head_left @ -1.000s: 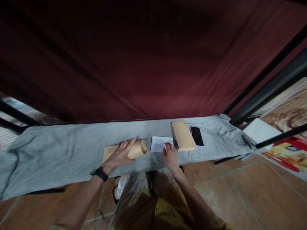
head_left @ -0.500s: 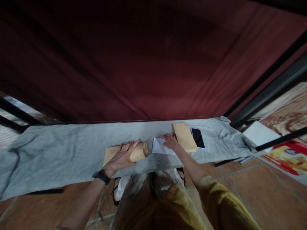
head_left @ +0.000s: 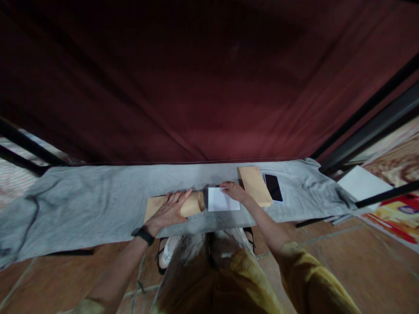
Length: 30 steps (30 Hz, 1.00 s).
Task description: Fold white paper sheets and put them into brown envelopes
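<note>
My left hand [head_left: 170, 208] lies flat on a brown envelope [head_left: 153, 206] on the grey cloth, holding its right end bulged open like a tube [head_left: 195, 203]. My right hand [head_left: 233, 191] rests on the far edge of a folded white paper [head_left: 222, 200] just right of that open mouth; the paper's left edge nearly touches it. A stack of brown envelopes [head_left: 254, 186] lies right of my right hand, and a black phone [head_left: 273, 187] lies beside the stack.
The grey cloth [head_left: 91, 205] covers a long narrow table in front of a dark red curtain [head_left: 203, 87]. A white sheet [head_left: 360, 182] and colourful packaging [head_left: 396, 216] lie at the right. Black frame bars [head_left: 369, 122] slant at the right. Tiled floor lies below.
My right hand moved from the near edge of the white paper to its far edge, and the paper slid left toward the envelope's open end. My left hand stayed on the envelope.
</note>
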Available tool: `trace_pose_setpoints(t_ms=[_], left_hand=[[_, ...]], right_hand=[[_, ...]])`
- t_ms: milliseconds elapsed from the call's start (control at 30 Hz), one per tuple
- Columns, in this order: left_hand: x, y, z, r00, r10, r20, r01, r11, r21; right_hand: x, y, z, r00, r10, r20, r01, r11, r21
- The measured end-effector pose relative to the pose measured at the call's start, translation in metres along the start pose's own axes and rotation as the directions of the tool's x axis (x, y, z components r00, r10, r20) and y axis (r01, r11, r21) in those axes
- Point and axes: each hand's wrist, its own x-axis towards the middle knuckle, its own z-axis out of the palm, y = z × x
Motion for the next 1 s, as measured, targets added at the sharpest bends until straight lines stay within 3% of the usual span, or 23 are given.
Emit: trace_pose_setpoints(t_ms=[167,233,333,467,633,1000], left_hand=[[0.001,0.001,0.000,0.999,-0.035,0.016,0.035,0.999,-0.004],[0.000,0.001,-0.001,0.999,-0.045,0.010,0.046,0.999,-0.004],[-0.001,0.000,-0.004,0.999,-0.035,-0.004,0.035,0.999,-0.015],[-0.002,-0.003,-0.006,1.000,-0.022,0.012,0.023,0.999,-0.045],[-0.001,-0.004,-0.005,1.000,-0.012,0.027,0.014,0.999,-0.043],[-0.002,-0.001,-0.004,0.999,-0.028,0.034,0.028,1.000,-0.008]], right_hand=[[-0.009,-0.004,-0.001,0.987,0.021,-0.161,-0.023,1.000,-0.013],[-0.026,-0.013,0.009,0.961,0.140,-0.237,-0.146,0.989,-0.008],[-0.059,-0.029,0.037,0.882,0.367,-0.294,-0.382,0.924,0.007],[-0.089,-0.046,0.071,0.802,0.501,-0.327,-0.529,0.849,0.002],[-0.082,-0.050,0.072,0.743,0.557,-0.371,-0.602,0.798,-0.007],[-0.072,-0.039,0.069,0.697,0.613,-0.371,-0.631,0.771,0.088]])
